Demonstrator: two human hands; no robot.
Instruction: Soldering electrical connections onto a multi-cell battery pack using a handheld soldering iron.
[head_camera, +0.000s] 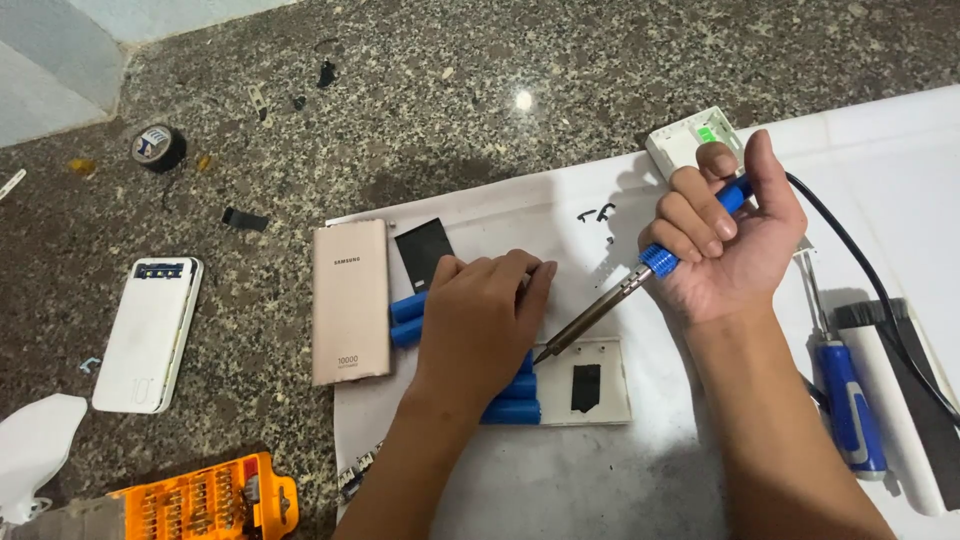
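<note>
My left hand lies palm down over a row of blue cylindrical battery cells, pressing on them; cell ends stick out to its left. A white open case tray holds the cells. My right hand grips a blue-handled soldering iron, its metal tip pointing down-left at the cells beside my left fingers. Its black cord runs off to the right.
A gold power bank shell lies left of the cells, a white power bank further left. Blue screwdriver at right, orange bit set at bottom left, tape roll top left, white part with green board behind my right hand.
</note>
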